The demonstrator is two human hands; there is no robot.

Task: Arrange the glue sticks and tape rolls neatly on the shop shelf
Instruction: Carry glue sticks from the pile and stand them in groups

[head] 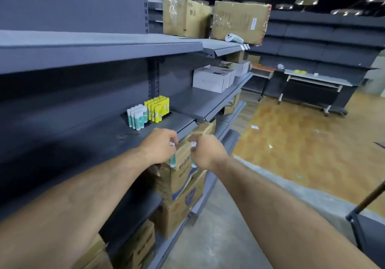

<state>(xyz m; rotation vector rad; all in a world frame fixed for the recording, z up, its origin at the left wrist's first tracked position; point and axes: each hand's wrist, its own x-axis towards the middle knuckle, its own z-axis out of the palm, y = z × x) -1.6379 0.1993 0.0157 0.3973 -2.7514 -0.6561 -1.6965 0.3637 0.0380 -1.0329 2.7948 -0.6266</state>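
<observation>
On the grey middle shelf (179, 123) stand two packed groups of glue sticks: white-and-teal ones (137, 117) on the left and yellow ones (157, 108) beside them on the right. My left hand (159, 145) grips a white-and-teal glue stick (172, 160), upright, just below the shelf's front edge. My right hand (205, 152) grips another white-capped glue stick (193, 145) next to it. Both hands hover close together above an open cardboard box (183, 170). No tape rolls are visible.
Stacked cardboard boxes (177, 216) fill the lower shelves. White boxes (210, 79) sit further along the middle shelf, large cartons (239, 22) on the top shelf. A wooden-floored aisle (302, 143) opens to the right, with desks (312, 81) at the back and a trolley handle (366, 202) at the right edge.
</observation>
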